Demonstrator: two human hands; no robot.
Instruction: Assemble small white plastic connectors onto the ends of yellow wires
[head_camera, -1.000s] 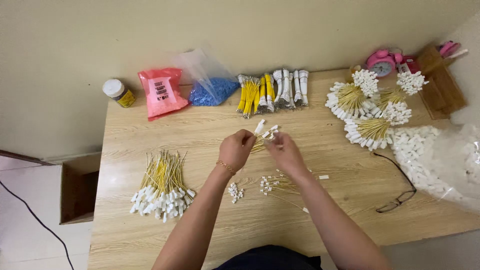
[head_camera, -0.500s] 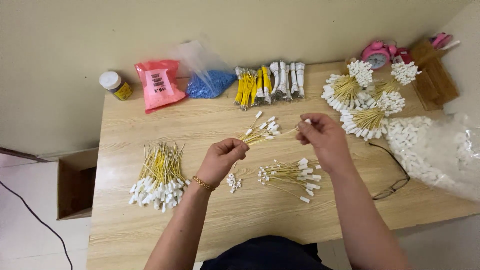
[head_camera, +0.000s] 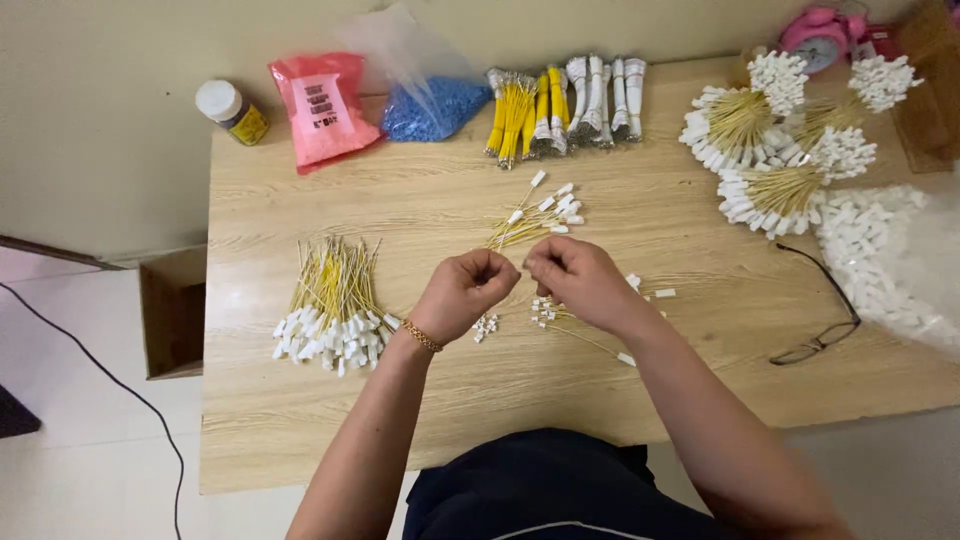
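The left hand (head_camera: 462, 294) and right hand (head_camera: 572, 278) meet fingertip to fingertip over the worktop (head_camera: 420, 210), both curled closed; what they pinch is too small to tell. Just beyond them lies a small bundle of yellow wires (head_camera: 538, 217) with white tips; a larger pile (head_camera: 332, 309) sits left of the left hand.

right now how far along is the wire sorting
Done: tied fans of white-tipped yellow wires at the table's far right, a loose pile at left. In hand: left hand and right hand meet over scattered wires. Left: the small bunch beyond them.
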